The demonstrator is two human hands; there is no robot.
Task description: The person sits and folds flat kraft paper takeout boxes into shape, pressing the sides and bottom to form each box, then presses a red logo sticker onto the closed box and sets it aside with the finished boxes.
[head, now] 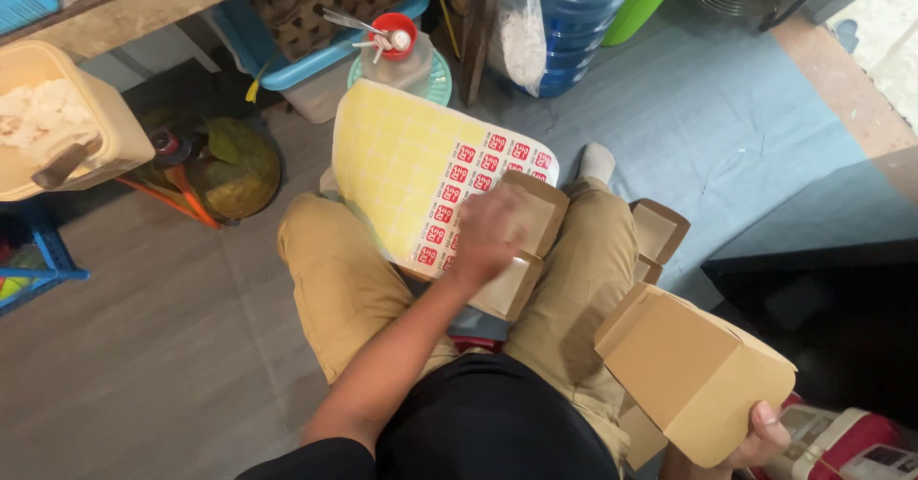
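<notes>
Seated on khaki-trousered legs [330,289], looking straight down at a grey tiled floor [143,346] with a pale blue mat [727,136] spreading toward one and two o'clock. Up at twelve o'clock, a big blue plastic water jug [579,21]; at eleven, a blue-rimmed clear plastic tub [316,69] with a red-capped pump bottle [397,45] just beside it. Over at nine o'clock, a cream plastic container [91,126] with pale contents.

Down at four o'clock, a folded brown cardboard takeaway box [688,370], tilted, pinched from below by the right hand [760,437], fingers curled onto its lower edge, gripping firmly. Dead centre on the lap, a large sticker sheet [411,164], mostly bare yellow backing, red and white square stickers left along its right side and lower edge. Lying against it, an open brown cardboard box [526,250], flaps spread, resting between the thighs. Left hand [488,236] pressed down over the seam where sticker sheet and open box meet, blurred; fingers look bent, but whether pinching a sticker or just pressing, cannot tell. At three o'clock, two more small open brown boxes [658,236] beside the right thigh.
</notes>
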